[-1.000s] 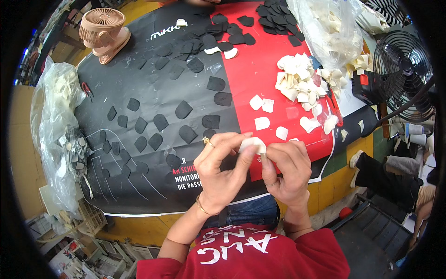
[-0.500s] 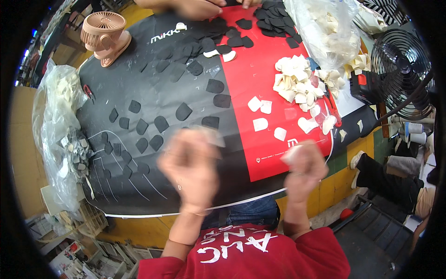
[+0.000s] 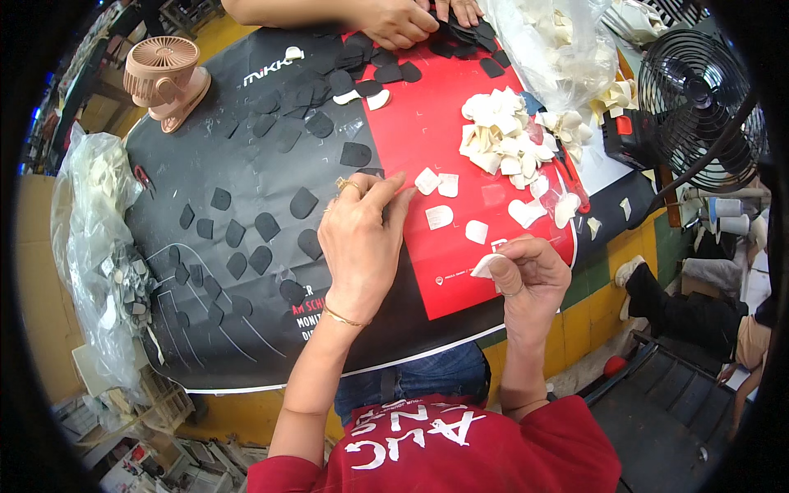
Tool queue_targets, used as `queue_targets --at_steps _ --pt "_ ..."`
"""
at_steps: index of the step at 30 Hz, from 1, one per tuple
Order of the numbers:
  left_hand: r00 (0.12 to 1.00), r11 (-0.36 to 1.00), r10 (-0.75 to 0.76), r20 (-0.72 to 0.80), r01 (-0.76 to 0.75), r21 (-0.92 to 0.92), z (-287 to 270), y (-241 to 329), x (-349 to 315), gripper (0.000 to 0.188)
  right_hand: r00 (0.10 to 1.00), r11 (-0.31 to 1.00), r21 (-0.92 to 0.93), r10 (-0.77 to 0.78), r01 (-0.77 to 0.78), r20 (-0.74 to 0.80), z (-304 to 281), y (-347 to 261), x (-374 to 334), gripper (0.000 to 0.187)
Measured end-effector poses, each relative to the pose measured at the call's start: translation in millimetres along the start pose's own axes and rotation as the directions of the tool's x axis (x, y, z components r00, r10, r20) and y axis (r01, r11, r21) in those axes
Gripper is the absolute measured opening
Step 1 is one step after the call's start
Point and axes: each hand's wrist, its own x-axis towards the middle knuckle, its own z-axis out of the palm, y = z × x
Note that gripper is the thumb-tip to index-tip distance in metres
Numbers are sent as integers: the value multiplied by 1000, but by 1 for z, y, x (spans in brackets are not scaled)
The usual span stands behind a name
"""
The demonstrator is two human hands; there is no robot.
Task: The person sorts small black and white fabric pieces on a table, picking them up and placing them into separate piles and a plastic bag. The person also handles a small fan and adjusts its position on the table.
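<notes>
My right hand (image 3: 532, 279) pinches a small white rounded pad (image 3: 486, 265) between thumb and fingers, just above the near part of the red mat. My left hand (image 3: 359, 238) reaches over the dark part of the mat, palm down, its thumb and forefinger apart. Nothing shows in it, though its underside is hidden. Close to its fingertips lies a black rounded pad (image 3: 356, 154), and another is partly covered by the hand. Several loose white pads (image 3: 439, 217) lie on the red part, between my hands and a heap of cream-coloured pads (image 3: 505, 135).
Across the table, another person's hands (image 3: 403, 23) touch a pile of black pads. A pink fan (image 3: 163, 74) stands at the far left, a black fan (image 3: 699, 103) at the right. Plastic bags (image 3: 103, 246) edge the table. Red-handled scissors (image 3: 575, 185) lie beside the cream heap.
My left hand has moved up and to the right, and the pale thing at its fingers no longer shows. My right hand still holds a white pad. The view has shifted slightly.
</notes>
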Motion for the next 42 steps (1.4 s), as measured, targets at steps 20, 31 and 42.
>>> queue_targets --at_steps 20,31,42 --pt "921 864 347 -178 -387 -322 -27 15 -54 34 974 994 -35 106 -101 199 7 -5 -15 14" --pt "933 880 336 -130 -360 -309 -26 16 -60 31 969 979 -203 68 -19 236 11 -11 -16 15" --pt "934 882 327 -145 -357 -306 -22 16 -58 29 978 953 -304 63 1 201 14 -12 -14 14"
